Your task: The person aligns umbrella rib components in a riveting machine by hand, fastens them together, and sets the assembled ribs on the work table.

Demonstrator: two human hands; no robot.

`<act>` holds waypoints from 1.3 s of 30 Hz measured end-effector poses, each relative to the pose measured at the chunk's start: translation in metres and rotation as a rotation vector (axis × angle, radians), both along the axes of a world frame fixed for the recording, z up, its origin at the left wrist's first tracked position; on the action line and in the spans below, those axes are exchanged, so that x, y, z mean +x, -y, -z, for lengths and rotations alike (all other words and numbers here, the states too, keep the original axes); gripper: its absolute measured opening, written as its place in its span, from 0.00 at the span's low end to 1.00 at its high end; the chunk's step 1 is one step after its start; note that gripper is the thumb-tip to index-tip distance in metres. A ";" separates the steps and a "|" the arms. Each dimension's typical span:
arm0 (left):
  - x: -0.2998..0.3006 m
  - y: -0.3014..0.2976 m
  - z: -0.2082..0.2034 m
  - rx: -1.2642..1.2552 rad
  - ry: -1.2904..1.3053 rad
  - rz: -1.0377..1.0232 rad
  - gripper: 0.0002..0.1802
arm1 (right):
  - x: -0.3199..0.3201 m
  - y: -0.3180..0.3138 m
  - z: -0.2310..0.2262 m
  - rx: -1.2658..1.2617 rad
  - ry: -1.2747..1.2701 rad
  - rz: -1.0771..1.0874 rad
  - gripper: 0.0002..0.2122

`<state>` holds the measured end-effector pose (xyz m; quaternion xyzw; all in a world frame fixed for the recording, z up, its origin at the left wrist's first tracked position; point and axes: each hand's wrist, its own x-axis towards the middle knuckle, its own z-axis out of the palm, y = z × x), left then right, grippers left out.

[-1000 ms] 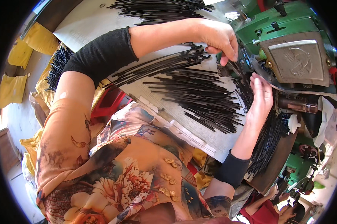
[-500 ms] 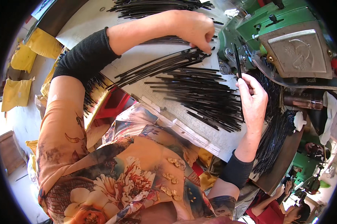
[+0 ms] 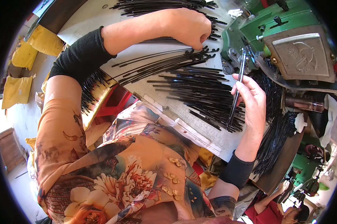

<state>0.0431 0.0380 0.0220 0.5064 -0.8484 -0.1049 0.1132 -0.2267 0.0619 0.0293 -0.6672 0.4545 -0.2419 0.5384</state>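
Observation:
My right hand [image 3: 250, 97] pinches a slim black grooved rod [image 3: 242, 67] between thumb and fingers. This rod stands tilted beside the right end of a pile of short black rods [image 3: 198, 91]. My left hand [image 3: 194, 30] reaches across the table with its fingers closed at the hooked ends of some long thin black rods [image 3: 157, 67], which look like umbrella ribs. One rib's end runs up to its fingertips, which are partly hidden by the hand. Another bundle of black rods [image 3: 157, 7] lies beyond my left forearm.
A green machine [image 3: 276, 22] with a metal plate bearing an umbrella emblem [image 3: 302, 56] stands at the right. Masses of black rods [image 3: 276, 145] lie beside my right forearm. A red stool [image 3: 114, 100] is below the table edge. A person in red [image 3: 267, 209] works at lower right.
The rod in my right hand has swung so that more of its length shows below the fingers. My left hand has drawn slightly left, and the long ribs near it have spread apart.

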 end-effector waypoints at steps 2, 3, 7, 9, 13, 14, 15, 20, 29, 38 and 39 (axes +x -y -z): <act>-0.004 -0.005 -0.003 0.006 0.002 -0.012 0.10 | 0.001 0.000 0.000 0.013 0.008 0.000 0.12; -0.006 -0.006 -0.003 0.012 0.004 -0.023 0.09 | 0.001 -0.001 0.002 0.018 0.011 -0.012 0.12; -0.014 -0.008 0.008 -0.268 0.118 0.036 0.07 | 0.003 -0.002 0.003 0.026 -0.003 -0.036 0.13; -0.016 -0.005 0.011 -0.324 0.141 0.042 0.07 | 0.003 -0.003 0.004 0.034 -0.009 -0.033 0.13; -0.019 -0.001 0.002 -0.259 0.229 0.026 0.06 | 0.004 -0.004 0.005 0.048 0.002 -0.049 0.13; -0.020 0.000 0.003 -0.262 0.228 0.031 0.06 | 0.003 -0.004 0.005 0.045 0.002 -0.043 0.13; -0.020 0.002 0.005 -0.287 0.217 0.023 0.06 | 0.003 -0.003 0.005 0.057 0.003 -0.048 0.13; -0.024 0.003 -0.002 -0.388 0.008 0.039 0.07 | 0.005 -0.006 0.006 0.097 -0.022 -0.049 0.13; -0.048 0.014 0.011 0.472 -0.856 -0.043 0.15 | 0.010 -0.011 0.008 0.162 0.066 -0.025 0.15; -0.057 0.011 0.012 0.566 -1.084 -0.045 0.15 | 0.009 -0.011 0.009 0.157 0.115 0.016 0.15; -0.058 0.011 0.012 0.567 -1.101 -0.038 0.15 | 0.009 -0.011 0.009 0.155 0.131 0.025 0.15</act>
